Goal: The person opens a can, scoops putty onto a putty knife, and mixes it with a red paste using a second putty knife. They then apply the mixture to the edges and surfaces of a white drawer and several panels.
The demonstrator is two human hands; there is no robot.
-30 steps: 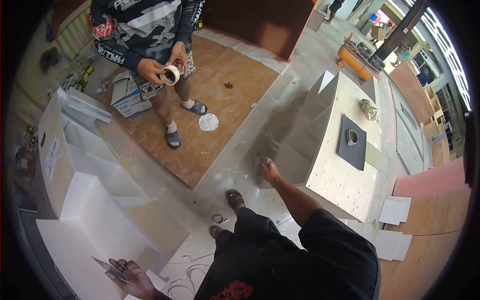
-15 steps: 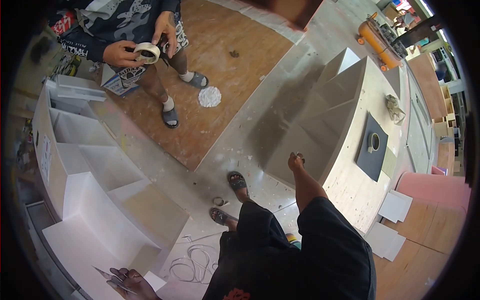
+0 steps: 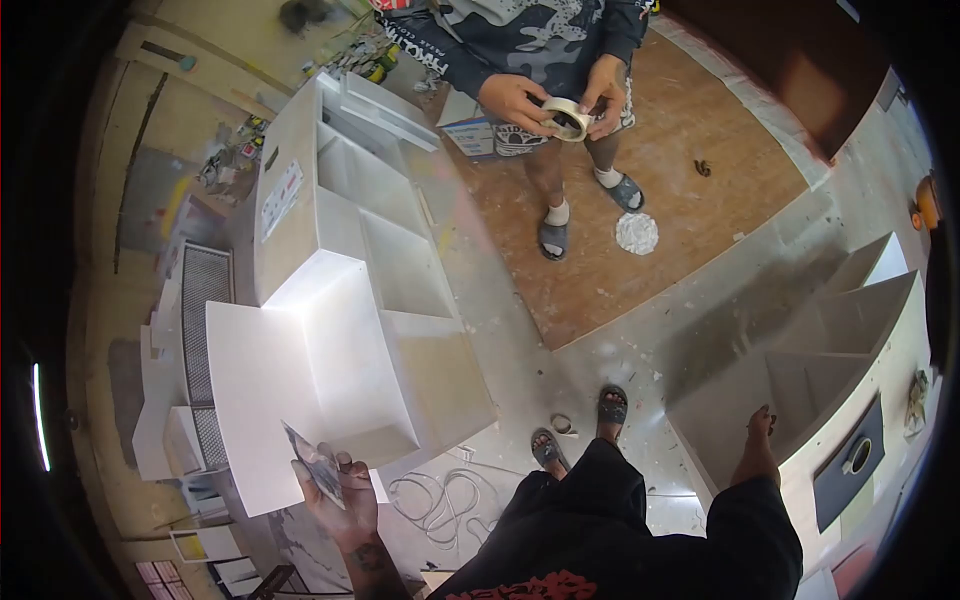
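Observation:
My left hand (image 3: 345, 505) is closed around a flat, grey, pointed blade that looks like a scraper (image 3: 314, 464). It is raised in front of the white cabinet (image 3: 345, 350) on the left, its tip overlapping the white panel. My right hand (image 3: 763, 420) has its fingers curled and overlaps the open compartments of the right-hand cabinet (image 3: 700, 430); what the fingers hold, if anything, I cannot make out. Across from me, another person (image 3: 545, 60) grips a roll of masking tape (image 3: 566, 120) with both hands.
A tape roll (image 3: 856, 456) lies on a dark sheet (image 3: 835, 490) atop the right cabinet. Cable coils (image 3: 435, 505) and another ring-shaped roll (image 3: 563, 425) lie on the floor near my feet. The other person stands on a brown board (image 3: 590, 300) beside a crumpled white disc (image 3: 637, 234).
The view has swung left, shifting the scene rightward. My left hand has risen and turned, showing the scraper's flat face. The other person still handles the tape roll.

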